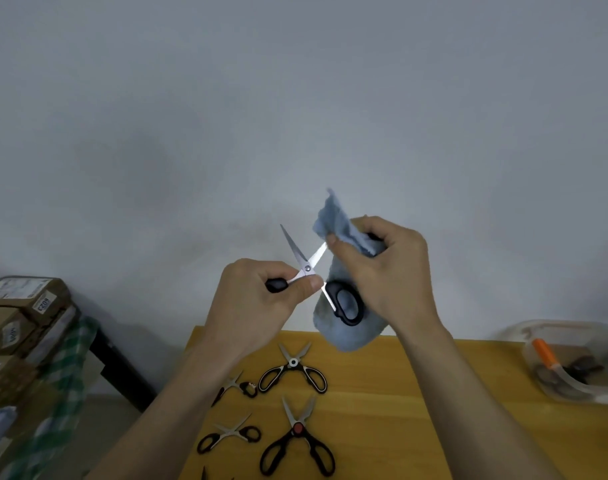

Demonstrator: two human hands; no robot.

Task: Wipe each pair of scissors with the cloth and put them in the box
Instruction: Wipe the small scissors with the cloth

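Observation:
My left hand (261,299) grips one black handle of an opened pair of scissors (307,268), held up above the table's far edge with the blades spread. My right hand (385,271) holds a light blue cloth (344,327) and pinches it around the tip of one blade. The other black handle loop (345,303) hangs in front of the cloth. Several more scissors lie on the wooden table (416,410), among them a black and silver pair (293,370) and a pair with a red pivot (297,438). A clear plastic box (572,362) stands at the right.
The box holds an orange-handled tool (546,355) and dark items. Two small scissors (233,433) (236,388) lie near the table's left edge. Cardboard boxes (21,306) and a green checked cloth (63,382) sit to the left, beyond the table. A plain wall stands behind.

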